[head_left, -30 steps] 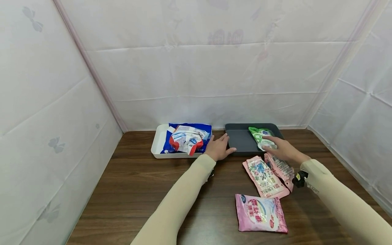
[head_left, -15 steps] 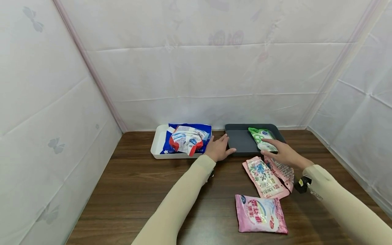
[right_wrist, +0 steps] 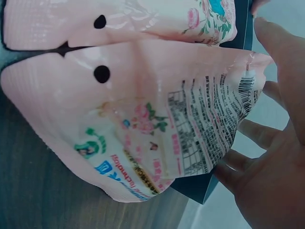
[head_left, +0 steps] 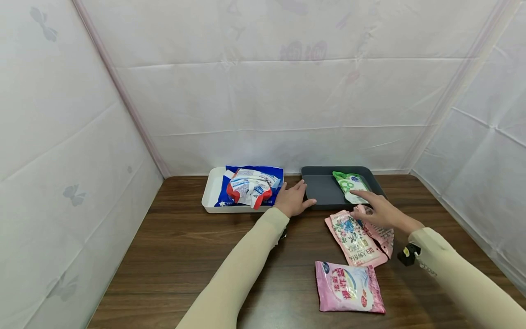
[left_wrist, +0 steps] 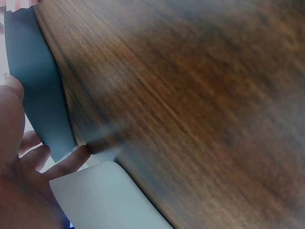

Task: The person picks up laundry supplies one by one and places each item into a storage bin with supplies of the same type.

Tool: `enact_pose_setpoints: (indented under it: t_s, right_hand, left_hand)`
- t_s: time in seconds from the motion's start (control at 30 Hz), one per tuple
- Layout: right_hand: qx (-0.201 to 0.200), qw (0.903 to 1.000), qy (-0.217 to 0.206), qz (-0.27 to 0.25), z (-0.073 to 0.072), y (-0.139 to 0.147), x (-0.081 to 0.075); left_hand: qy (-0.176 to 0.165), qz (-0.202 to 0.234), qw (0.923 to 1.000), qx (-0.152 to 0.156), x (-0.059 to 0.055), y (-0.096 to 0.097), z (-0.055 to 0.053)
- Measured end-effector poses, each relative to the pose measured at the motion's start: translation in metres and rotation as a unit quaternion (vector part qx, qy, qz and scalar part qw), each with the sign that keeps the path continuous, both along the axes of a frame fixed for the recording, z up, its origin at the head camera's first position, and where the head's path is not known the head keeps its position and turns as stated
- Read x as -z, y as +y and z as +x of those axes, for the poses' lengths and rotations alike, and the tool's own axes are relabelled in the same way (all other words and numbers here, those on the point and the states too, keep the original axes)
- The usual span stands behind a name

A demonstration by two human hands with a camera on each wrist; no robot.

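Right hand hangs over the far end of the right-hand pink pouch, fingers spread, thumb apart, grip wide; contact with the film I cannot settle from either view. The pouch lies on the table just before the dark tray, its far end close to the tray's front wall; whether it leans on the rim, I cannot tell. Its neighbour, a flowered pink pouch, lies alongside, the two meeting along one edge. Left hand holds nothing, fingers stretched out at the gap between the dark tray and the white tray. In the white tray: a red-and-white bag lying on a blue bag. In the dark tray: a green packet, towards the right. Nearest me, a pink packet, flat on the table. Handling, by judgement: glossy film, soft and creased, so the pouch should bend and sag; probably fairly light, slick under dry fingertips, hardly fragile, though a hard squeeze could strain the seams. Best hold: thumb on one side, fingers on the other, across the narrowed far end; the flat near end, with its dark round mark, makes a second choice.
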State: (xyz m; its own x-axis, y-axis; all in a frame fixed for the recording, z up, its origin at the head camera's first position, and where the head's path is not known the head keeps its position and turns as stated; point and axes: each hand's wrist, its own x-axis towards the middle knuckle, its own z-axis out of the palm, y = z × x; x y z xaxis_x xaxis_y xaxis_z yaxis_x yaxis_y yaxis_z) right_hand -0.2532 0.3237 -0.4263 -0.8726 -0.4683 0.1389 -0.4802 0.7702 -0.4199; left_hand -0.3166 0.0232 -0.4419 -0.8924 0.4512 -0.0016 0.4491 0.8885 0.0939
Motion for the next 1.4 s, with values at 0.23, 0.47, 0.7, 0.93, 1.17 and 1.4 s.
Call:
enact_pose_setpoints:
  t_s: [0.23,0.47,0.7,0.93,1.17,1.4]
  right_hand:
    - [-0.013,0.9995,0.028,-0.005,0.005,-0.001,0.004]
    - [0.006,0.9999,0.013,0.007,0.012,0.000,0.005]
    - [0.021,0.9997,-0.001,0.011,0.021,-0.001,0.006]
    - [0.049,0.9983,-0.018,0.024,0.030,0.000,0.009]
    - [0.061,0.9975,-0.021,0.028,0.036,0.001,0.009]
    - [0.073,0.9969,-0.011,0.028,0.038,0.002,0.012]
  left_hand:
    - [-0.004,0.003,1.0000,-0.002,0.000,-0.001,0.001]
    - [-0.006,0.007,1.0000,-0.001,0.001,-0.001,0.001]
    - [-0.005,0.012,0.9999,-0.004,0.002,-0.001,0.001]
    - [-0.005,0.014,0.9999,-0.001,0.002,-0.001,0.000]
    - [-0.003,0.012,0.9999,-0.003,0.000,-0.001,0.000]
    - [-0.005,0.007,1.0000,-0.003,-0.002,0.000,0.001]
